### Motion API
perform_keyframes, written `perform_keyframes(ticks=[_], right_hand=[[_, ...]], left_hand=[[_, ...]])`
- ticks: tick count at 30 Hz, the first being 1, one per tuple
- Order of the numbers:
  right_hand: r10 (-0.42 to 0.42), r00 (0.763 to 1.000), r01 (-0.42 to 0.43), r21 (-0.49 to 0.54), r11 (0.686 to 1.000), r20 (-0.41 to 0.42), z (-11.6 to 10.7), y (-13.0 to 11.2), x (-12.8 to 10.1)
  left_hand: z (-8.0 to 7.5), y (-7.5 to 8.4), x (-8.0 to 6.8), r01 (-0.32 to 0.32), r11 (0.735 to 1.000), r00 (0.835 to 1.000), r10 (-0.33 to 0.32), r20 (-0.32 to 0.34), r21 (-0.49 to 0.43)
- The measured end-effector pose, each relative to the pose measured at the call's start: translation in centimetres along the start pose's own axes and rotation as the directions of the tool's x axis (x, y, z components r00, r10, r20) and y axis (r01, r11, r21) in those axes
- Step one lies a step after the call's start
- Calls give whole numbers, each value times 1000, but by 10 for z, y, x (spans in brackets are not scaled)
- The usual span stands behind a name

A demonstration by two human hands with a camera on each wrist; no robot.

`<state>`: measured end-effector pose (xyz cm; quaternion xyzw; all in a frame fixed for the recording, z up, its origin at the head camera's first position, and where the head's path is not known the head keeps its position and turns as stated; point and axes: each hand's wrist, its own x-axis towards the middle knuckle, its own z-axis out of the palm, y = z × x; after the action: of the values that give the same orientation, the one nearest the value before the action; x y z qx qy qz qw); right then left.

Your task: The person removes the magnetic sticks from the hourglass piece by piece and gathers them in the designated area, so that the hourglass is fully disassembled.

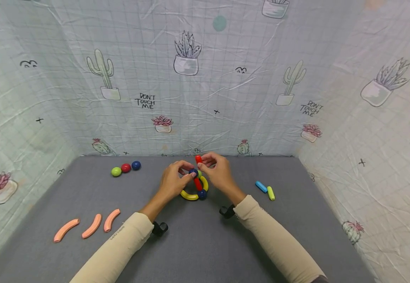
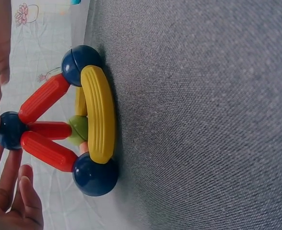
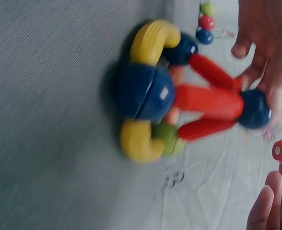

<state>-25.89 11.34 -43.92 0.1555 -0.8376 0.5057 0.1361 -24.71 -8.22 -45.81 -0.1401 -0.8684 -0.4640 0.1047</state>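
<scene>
A small construction stands on the grey table, with yellow curved sticks [image 1: 190,197] forming a ring at its base. Blue balls [image 2: 95,175] and a green ball [image 2: 78,129] join the ring. From these, red sticks [image 2: 44,98] lean up to one blue ball [image 2: 11,130] at the top. My left hand [image 1: 173,179] pinches that top ball between thumb and fingers. Just above and to the right, my right hand [image 1: 220,171] holds a loose red stick [image 1: 198,158] near the top ball, apart from it; its end faces the right wrist view.
A green ball [image 1: 116,171], a red ball [image 1: 125,168] and a blue ball [image 1: 136,165] lie at the back left. Curved orange sticks [image 1: 92,226] are at the front left. To the right lie a blue stick [image 1: 261,186] and a yellow-green stick [image 1: 271,193]. A printed cloth [image 1: 205,98] hangs behind the table.
</scene>
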Motion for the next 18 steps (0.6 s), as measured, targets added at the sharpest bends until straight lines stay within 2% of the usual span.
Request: perform_keyframes(ticks=[10, 18], right_hand=[[62, 997, -65, -62, 996, -43, -48, 39, -15], [128, 989, -138, -143, 980, -79, -91, 72, -29]], left_hand=[[0, -4, 0, 11, 1000, 1000, -11, 17, 8], [0, -4, 0, 8, 1000, 1000, -9, 24, 13]])
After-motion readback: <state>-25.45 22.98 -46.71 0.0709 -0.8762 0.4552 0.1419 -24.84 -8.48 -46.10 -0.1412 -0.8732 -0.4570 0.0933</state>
